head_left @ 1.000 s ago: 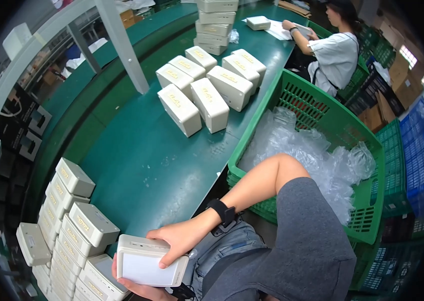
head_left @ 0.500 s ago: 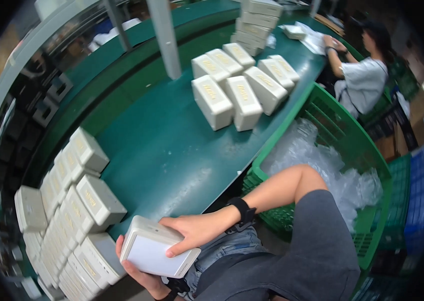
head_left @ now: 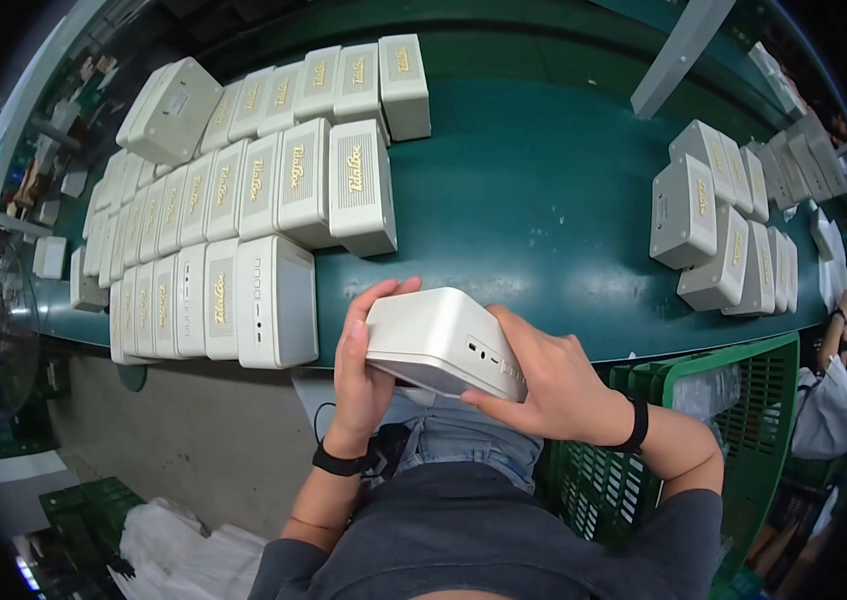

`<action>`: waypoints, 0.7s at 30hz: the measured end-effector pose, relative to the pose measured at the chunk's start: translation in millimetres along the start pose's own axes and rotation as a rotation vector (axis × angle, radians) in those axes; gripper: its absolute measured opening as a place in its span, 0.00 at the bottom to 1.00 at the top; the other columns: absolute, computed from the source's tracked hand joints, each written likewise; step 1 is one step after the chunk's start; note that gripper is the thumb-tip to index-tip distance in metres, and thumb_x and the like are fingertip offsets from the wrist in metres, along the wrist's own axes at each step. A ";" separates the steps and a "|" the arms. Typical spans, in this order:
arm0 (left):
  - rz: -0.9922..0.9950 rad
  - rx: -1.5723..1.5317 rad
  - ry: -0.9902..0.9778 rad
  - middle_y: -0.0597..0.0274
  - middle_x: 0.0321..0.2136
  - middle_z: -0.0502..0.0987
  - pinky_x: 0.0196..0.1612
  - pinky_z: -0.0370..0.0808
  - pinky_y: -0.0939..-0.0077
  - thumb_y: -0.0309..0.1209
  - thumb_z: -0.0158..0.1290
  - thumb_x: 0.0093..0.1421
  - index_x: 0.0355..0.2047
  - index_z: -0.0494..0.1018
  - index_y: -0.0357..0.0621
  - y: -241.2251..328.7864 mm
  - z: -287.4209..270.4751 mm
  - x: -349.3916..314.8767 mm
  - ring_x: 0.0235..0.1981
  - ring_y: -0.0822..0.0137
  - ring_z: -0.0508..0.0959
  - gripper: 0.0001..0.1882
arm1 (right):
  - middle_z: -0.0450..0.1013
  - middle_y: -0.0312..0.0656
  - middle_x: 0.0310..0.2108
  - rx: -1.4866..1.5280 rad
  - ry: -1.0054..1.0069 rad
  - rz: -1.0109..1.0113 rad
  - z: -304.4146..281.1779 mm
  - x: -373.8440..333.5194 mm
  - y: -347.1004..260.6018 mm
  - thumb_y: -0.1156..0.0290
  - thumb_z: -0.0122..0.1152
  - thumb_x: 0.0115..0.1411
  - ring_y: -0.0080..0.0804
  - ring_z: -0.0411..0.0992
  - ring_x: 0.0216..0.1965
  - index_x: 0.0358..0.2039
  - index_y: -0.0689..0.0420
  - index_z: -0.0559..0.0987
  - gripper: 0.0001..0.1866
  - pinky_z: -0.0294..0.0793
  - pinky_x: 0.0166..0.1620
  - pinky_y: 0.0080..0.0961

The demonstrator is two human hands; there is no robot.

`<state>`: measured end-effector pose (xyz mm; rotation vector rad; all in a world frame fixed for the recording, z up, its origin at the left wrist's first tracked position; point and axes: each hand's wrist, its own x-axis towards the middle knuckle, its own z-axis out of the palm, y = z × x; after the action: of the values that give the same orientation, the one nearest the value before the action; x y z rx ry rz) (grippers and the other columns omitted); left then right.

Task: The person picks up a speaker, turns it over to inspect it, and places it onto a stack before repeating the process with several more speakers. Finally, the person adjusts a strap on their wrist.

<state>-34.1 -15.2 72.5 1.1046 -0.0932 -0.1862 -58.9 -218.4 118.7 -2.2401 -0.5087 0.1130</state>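
A cream-white box-shaped electronic device (head_left: 425,322) is held up between my hands at the bench's near edge. It is tilted, and one narrow side shows small ports and buttons. My left hand (head_left: 358,375) is wrapped round its left end. At the other end my right hand (head_left: 555,388) grips it, with the thumb under the lower edge by the ports. Just beyond my left hand, several like devices stand in rows (head_left: 300,180), many with grilles and gold lettering facing me.
A green work table (head_left: 513,200) runs across, with another group of white devices (head_left: 685,205) at its right. Below that stands a green plastic crate (head_left: 775,400) holding clear plastic bags (head_left: 711,390). A grey post (head_left: 678,58) rises behind. A co-worker (head_left: 828,415) sits far right.
My view has swung left, bringing the rows of devices into the middle left. The held device has been turned, so its port side shows instead of the flat pale panel.
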 end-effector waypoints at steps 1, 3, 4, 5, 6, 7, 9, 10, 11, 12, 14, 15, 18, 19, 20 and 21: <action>-0.025 0.002 -0.011 0.44 0.55 0.61 0.59 0.59 0.62 0.48 0.30 0.65 0.54 0.58 0.38 -0.4 0.6 1.2 0.57 0.54 0.63 0.27 | 0.72 0.51 0.33 -0.034 0.028 -0.047 0.4 1.1 0.5 0.60 0.68 0.45 0.44 0.74 0.31 0.49 0.64 0.64 0.35 0.73 0.31 0.29; -0.029 -0.006 -0.013 0.43 0.55 0.61 0.59 0.59 0.60 0.46 0.31 0.65 0.54 0.58 0.38 -4.9 -0.5 2.2 0.57 0.52 0.63 0.27 | 0.73 0.48 0.32 -0.102 0.085 -0.140 0.1 3.1 2.5 0.62 0.69 0.42 0.42 0.74 0.30 0.48 0.62 0.65 0.35 0.72 0.29 0.29; -0.027 -0.011 -0.019 0.42 0.55 0.61 0.59 0.59 0.57 0.45 0.32 0.65 0.54 0.58 0.38 -7.7 -2.3 2.4 0.57 0.51 0.63 0.26 | 0.73 0.48 0.32 -0.098 0.080 -0.136 0.1 3.5 3.6 0.62 0.69 0.42 0.42 0.74 0.30 0.48 0.62 0.65 0.35 0.72 0.29 0.29; -0.026 -0.015 -0.026 0.42 0.55 0.61 0.59 0.60 0.55 0.44 0.32 0.65 0.53 0.58 0.38 -9.7 -3.4 3.2 0.57 0.49 0.62 0.25 | 0.72 0.47 0.32 -0.090 0.079 -0.134 -0.8 3.7 4.4 0.64 0.70 0.41 0.42 0.74 0.30 0.48 0.62 0.66 0.34 0.72 0.29 0.29; -0.032 -0.015 -0.021 0.42 0.55 0.61 0.59 0.60 0.55 0.44 0.32 0.65 0.53 0.58 0.38 -11.0 -3.5 5.7 0.57 0.49 0.62 0.25 | 0.72 0.46 0.32 -0.081 0.077 -0.132 -2.0 4.0 5.2 0.65 0.70 0.40 0.41 0.74 0.29 0.47 0.61 0.67 0.34 0.72 0.30 0.29; -0.031 -0.019 -0.033 0.41 0.55 0.60 0.59 0.59 0.54 0.45 0.33 0.65 0.53 0.58 0.38 -11.5 -3.9 6.3 0.57 0.48 0.62 0.25 | 0.72 0.45 0.31 -0.067 0.074 -0.128 -1.7 2.5 4.3 0.66 0.70 0.39 0.41 0.74 0.29 0.47 0.60 0.67 0.33 0.72 0.30 0.29; -0.027 -0.026 -0.057 0.40 0.56 0.59 0.59 0.59 0.50 0.45 0.35 0.64 0.53 0.58 0.38 -12.2 -4.9 4.0 0.57 0.46 0.62 0.25 | 0.72 0.45 0.32 -0.051 0.063 -0.125 -1.6 0.5 2.1 0.67 0.70 0.38 0.40 0.74 0.29 0.47 0.60 0.68 0.33 0.72 0.30 0.28; -0.028 -0.026 -0.055 0.40 0.56 0.59 0.59 0.59 0.50 0.45 0.35 0.64 0.53 0.58 0.38 -12.4 -4.4 4.6 0.57 0.46 0.62 0.25 | 0.72 0.44 0.32 -0.051 0.063 -0.131 -4.2 2.7 3.3 0.68 0.70 0.38 0.40 0.74 0.30 0.46 0.60 0.68 0.33 0.72 0.30 0.28; -0.012 -0.010 -0.063 0.40 0.56 0.59 0.59 0.59 0.50 0.46 0.35 0.64 0.53 0.58 0.38 -11.6 -3.4 4.6 0.57 0.47 0.62 0.26 | 0.72 0.44 0.32 -0.052 0.064 -0.139 -5.8 4.5 4.6 0.69 0.70 0.37 0.40 0.74 0.30 0.46 0.60 0.69 0.33 0.72 0.30 0.27; 0.005 0.007 -0.071 0.40 0.56 0.58 0.59 0.59 0.50 0.47 0.36 0.63 0.54 0.57 0.39 -10.2 -2.4 4.5 0.57 0.47 0.61 0.27 | 0.72 0.44 0.32 -0.052 0.063 -0.140 -6.6 6.2 6.1 0.69 0.70 0.37 0.40 0.74 0.30 0.46 0.60 0.69 0.33 0.72 0.30 0.27; 0.021 0.021 -0.080 0.41 0.57 0.58 0.59 0.59 0.50 0.48 0.36 0.63 0.54 0.57 0.39 -7.3 -1.2 3.9 0.57 0.47 0.61 0.28 | 0.72 0.44 0.33 0.004 0.095 -0.166 -7.3 6.6 7.5 0.69 0.69 0.36 0.41 0.74 0.31 0.46 0.57 0.68 0.34 0.73 0.31 0.30; 0.044 0.028 -0.102 0.40 0.57 0.57 0.59 0.60 0.53 0.48 0.37 0.63 0.55 0.56 0.38 -5.0 -1.8 4.6 0.57 0.47 0.62 0.29 | 0.72 0.44 0.33 0.031 0.111 -0.179 -7.5 6.6 7.8 0.70 0.69 0.35 0.42 0.73 0.32 0.47 0.56 0.67 0.34 0.73 0.31 0.31; 0.093 0.035 -0.153 0.40 0.57 0.57 0.58 0.60 0.57 0.48 0.39 0.63 0.57 0.53 0.37 0.3 0.1 7.8 0.58 0.48 0.62 0.31 | 0.72 0.46 0.35 0.029 0.130 -0.197 -10.2 6.4 8.6 0.71 0.70 0.35 0.41 0.74 0.32 0.45 0.60 0.69 0.33 0.73 0.33 0.27; 0.100 0.048 -0.168 0.41 0.58 0.56 0.59 0.59 0.58 0.50 0.40 0.62 0.57 0.53 0.37 2.4 0.7 7.4 0.58 0.48 0.61 0.32 | 0.73 0.46 0.36 0.035 0.142 -0.205 -9.9 5.9 9.2 0.71 0.71 0.35 0.41 0.75 0.32 0.45 0.62 0.70 0.33 0.73 0.33 0.25; 0.108 0.062 -0.183 0.41 0.58 0.56 0.59 0.58 0.58 0.51 0.40 0.62 0.58 0.53 0.37 4.3 1.0 7.0 0.59 0.48 0.60 0.34 | 0.73 0.46 0.36 0.036 0.147 -0.204 -11.3 5.9 9.4 0.71 0.71 0.35 0.41 0.75 0.32 0.45 0.62 0.70 0.33 0.73 0.33 0.25; 0.115 0.075 -0.198 0.42 0.58 0.56 0.60 0.57 0.58 0.52 0.41 0.61 0.59 0.53 0.37 5.6 0.3 6.8 0.59 0.48 0.60 0.35 | 0.73 0.47 0.37 0.073 0.122 -0.187 -14.5 6.7 8.9 0.71 0.71 0.36 0.40 0.75 0.34 0.46 0.63 0.69 0.33 0.73 0.36 0.25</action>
<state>-26.9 -14.4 77.5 1.1503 -0.3423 -0.1896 -46.3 -231.2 122.2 -2.1022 -0.6339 -0.0990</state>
